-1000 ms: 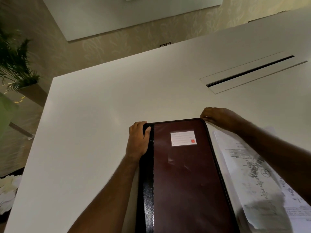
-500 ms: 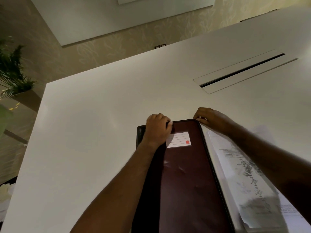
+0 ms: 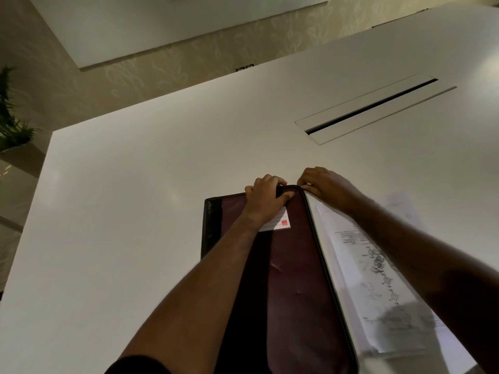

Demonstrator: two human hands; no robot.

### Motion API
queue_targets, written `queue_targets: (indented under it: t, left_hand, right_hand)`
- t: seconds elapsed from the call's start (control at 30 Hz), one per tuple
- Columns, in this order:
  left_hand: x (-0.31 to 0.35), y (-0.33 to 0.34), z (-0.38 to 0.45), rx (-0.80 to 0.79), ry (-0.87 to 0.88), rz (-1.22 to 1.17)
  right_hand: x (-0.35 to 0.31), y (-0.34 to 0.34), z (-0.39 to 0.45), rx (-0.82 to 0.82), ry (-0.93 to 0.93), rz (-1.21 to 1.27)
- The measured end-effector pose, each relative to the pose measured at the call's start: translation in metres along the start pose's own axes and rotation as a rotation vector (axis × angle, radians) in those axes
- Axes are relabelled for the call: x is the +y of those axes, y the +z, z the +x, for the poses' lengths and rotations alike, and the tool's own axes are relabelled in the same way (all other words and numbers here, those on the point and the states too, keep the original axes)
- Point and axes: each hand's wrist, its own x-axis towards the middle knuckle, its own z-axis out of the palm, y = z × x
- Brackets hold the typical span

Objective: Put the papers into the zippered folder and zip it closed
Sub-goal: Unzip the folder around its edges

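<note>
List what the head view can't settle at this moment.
- Zip pull: hidden under the right hand at the folder far corner.
- Folder near end: cut off by the bottom edge.
- Label: partly covered by the left hand.
- Papers: print blurred, unreadable; the right forearm covers part.

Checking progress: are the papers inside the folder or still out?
Out. The papers lie on the table right of the folder.

Maroon folder (image 3: 297,279) with black spine, white table (image 3: 162,184), leaf-patterned beige wall (image 3: 162,63)
</note>
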Motion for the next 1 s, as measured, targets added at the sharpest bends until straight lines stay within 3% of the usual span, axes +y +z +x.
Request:
queue_targets:
  t: [1.0]
  left_hand:
    - [0.003, -0.002, -0.001, 0.026, 0.021, 0.001]
  right_hand:
    - [-0.038, -0.009, -0.088, -0.007, 0.121, 0.005]
